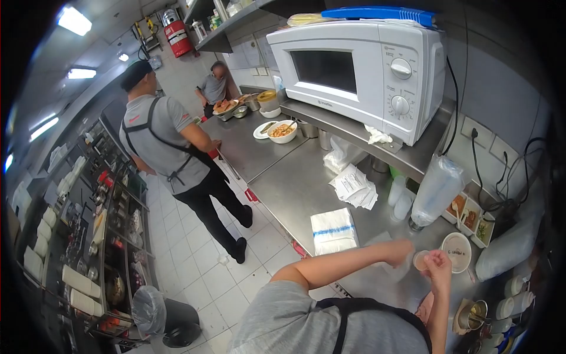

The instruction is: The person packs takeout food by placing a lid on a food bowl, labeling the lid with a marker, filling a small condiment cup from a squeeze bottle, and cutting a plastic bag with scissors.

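My right hand [438, 270] pinches a small plastic portion cup [421, 260] above the steel counter. Close beside it is my left hand [401, 252], blurred by motion, its fingers closed on a thin clear plastic bag [394, 272] that hangs below it. A round tub [456, 252] with handwriting on its lid stands just right of my right hand. On the counter beyond my left forearm lies a stack of white napkins [334, 231] with a blue stripe. Printed paper slips [354, 186] are piled farther back.
A white microwave [365, 71] sits on a raised shelf. Clear cups in a long sleeve [437, 192] stand near sauce containers [470, 213]. Food bowls [282, 132] are farther along the counter. A co-worker [171, 141] stands at left; another person [214, 88] is farther back. A bin [180, 318] is on the floor.
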Motion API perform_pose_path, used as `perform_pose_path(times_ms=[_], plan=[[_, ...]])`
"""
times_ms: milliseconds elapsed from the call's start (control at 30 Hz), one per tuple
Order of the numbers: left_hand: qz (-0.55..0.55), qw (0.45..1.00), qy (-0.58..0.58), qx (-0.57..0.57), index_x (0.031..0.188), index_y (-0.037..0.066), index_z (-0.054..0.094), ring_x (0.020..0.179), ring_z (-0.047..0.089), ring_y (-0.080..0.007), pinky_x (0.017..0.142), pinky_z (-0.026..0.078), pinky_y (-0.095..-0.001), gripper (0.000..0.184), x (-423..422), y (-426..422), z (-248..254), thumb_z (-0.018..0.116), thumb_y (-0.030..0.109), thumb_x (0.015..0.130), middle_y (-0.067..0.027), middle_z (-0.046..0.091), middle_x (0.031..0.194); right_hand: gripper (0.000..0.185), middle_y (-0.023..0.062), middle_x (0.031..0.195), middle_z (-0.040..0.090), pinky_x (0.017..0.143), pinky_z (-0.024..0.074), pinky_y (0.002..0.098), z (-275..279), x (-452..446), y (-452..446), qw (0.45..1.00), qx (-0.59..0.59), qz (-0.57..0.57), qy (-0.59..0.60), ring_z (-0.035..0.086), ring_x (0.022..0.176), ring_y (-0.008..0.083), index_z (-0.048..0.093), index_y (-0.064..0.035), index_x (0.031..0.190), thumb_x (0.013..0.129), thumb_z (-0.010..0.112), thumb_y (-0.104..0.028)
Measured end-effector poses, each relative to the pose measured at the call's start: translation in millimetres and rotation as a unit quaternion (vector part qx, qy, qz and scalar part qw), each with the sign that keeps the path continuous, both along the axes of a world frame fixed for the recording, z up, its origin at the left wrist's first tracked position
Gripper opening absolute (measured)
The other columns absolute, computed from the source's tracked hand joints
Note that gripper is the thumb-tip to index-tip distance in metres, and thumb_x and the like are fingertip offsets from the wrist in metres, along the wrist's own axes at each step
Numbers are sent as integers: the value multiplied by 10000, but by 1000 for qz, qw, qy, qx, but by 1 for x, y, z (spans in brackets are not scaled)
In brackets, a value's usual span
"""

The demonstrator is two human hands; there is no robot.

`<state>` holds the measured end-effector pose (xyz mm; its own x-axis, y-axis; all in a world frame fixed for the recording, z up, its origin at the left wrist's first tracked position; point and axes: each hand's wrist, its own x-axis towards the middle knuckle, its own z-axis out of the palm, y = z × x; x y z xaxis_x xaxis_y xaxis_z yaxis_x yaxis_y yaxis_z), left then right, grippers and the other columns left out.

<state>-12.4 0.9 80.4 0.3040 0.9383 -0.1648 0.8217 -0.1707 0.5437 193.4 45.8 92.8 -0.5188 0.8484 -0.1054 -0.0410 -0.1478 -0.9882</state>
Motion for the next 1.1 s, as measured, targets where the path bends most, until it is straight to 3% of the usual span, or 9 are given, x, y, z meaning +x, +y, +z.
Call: perform_pose_path(times_ms=[167, 367, 433, 500, 567, 700, 867, 1000, 1100], plan=[[56, 884, -429, -176, 1322, -79, 309, 708, 671, -254, 616, 553, -326, 668, 14, 10, 18, 613, 23, 736, -191, 575, 1066, 179, 85, 835, 612, 546, 529, 274, 10, -17, 1, 947, 300, -30, -108, 628, 745, 167, 578, 14, 871, 715, 659, 47], [31, 903, -411, -121, 1416, -31, 175, 747, 656, -236, 649, 559, -318, 815, 25, 8, 39, 620, 5, 734, -200, 459, 1230, 274, 134, 853, 630, 628, 504, 331, -4, -21, 28, 875, 362, 147, -285, 626, 760, 224, 610, -8, 926, 659, 667, 14], [-38, 924, -375, 70, 1418, -21, 187, 763, 644, -232, 648, 555, -305, 784, 45, 23, 12, 581, -35, 740, -183, 399, 1285, 293, 135, 868, 634, 673, 502, 347, -12, -19, 49, 827, 331, 255, -377, 620, 762, 224, 615, -16, 969, 680, 662, -21], [-67, 913, -386, 117, 1422, -8, 197, 781, 631, -226, 643, 550, -294, 760, 53, 25, 2, 535, -77, 745, -164, 346, 1328, 270, 140, 854, 634, 670, 501, 358, -16, -29, 62, 788, 307, 328, -421, 624, 761, 229, 618, -13, 946, 681, 662, -35], [-66, 888, -455, 15, 1427, 8, 204, 801, 619, -218, 635, 544, -283, 744, 61, -4, 64, 484, -119, 749, -144, 300, 1360, 248, 144, 841, 635, 668, 499, 368, -21, -33, 66, 771, 292, 362, -435, 628, 760, 234, 622, -10, 924, 682, 662, -49], [-128, 870, -466, 101, 1426, 37, 238, 782, 619, -192, 608, 539, -280, 726, 69, -16, 68, 435, -154, 754, -136, 295, 1368, 211, 154, 813, 636, 664, 495, 389, -45, -30, 56, 776, 281, 377, -421, 635, 759, 245, 629, -5, 879, 685, 663, -78], [-59, 861, -505, 31, 1411, 95, 302, 766, 624, -144, 647, 535, -267, 626, 43, -45, 61, 496, -78, 841, -96, 267, 1423, 180, 165, 779, 637, 658, 490, 416, -75, -34, 41, 798, 276, 364, -393, 645, 757, 258, 637, 2, 824, 688, 663, -113], [25, 839, -544, 16, 1437, 117, 225, 1027, 585, -159, 808, 488, -282, 737, 0, -59, 20, 641, 21, 836, -76, 268, 1433, 175, 174, 752, 638, 653, 487, 437, -70, -33, 27, 798, 254, 368, -405, 653, 756, 269, 644, 8, 779, 690, 664, -141], [69, 951, -298, 49, 1456, 62, 123, 1302, 347, -290, 1043, 289, -458, 1006, -20, -74, -19, 772, 293, 724, -151, 204, 1470, 248, 139, 815, 648, 655, 478, 398, 40, -1, -19, 722, 264, 400, -498, 624, 738, 226, 643, -68, 996, 763, 617, -149]])
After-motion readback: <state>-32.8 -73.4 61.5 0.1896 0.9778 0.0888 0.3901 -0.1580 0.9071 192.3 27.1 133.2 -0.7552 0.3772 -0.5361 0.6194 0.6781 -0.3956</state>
